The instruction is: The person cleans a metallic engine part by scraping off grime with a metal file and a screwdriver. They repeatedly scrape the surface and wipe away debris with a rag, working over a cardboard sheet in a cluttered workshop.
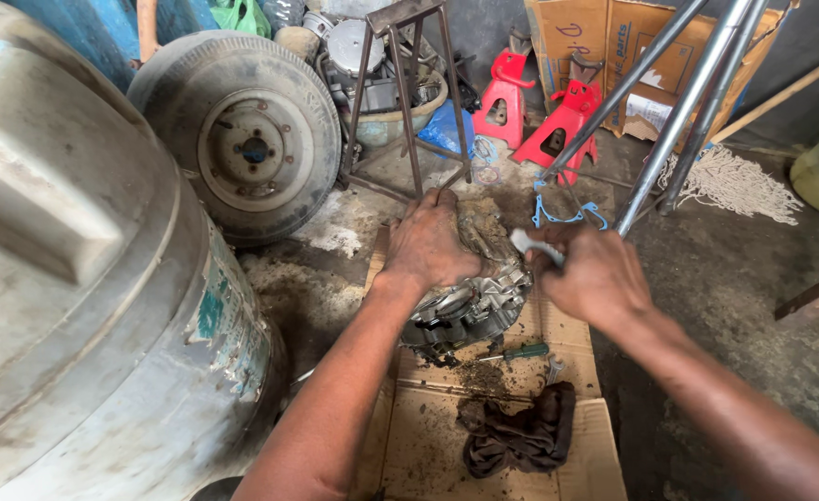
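A dirty grey metal gearbox housing lies on a flattened sheet of cardboard on the floor. My left hand rests flat on top of the housing, fingers spread over its upper edge. My right hand grips a light metal wrench whose head meets the housing's right side. Both hands are smeared with grease.
A green-handled screwdriver and a dark rag lie on the cardboard below the housing. A big grey tank fills the left. A wheel with tyre, a metal stool frame, red jack stands and slanted steel tubes stand behind.
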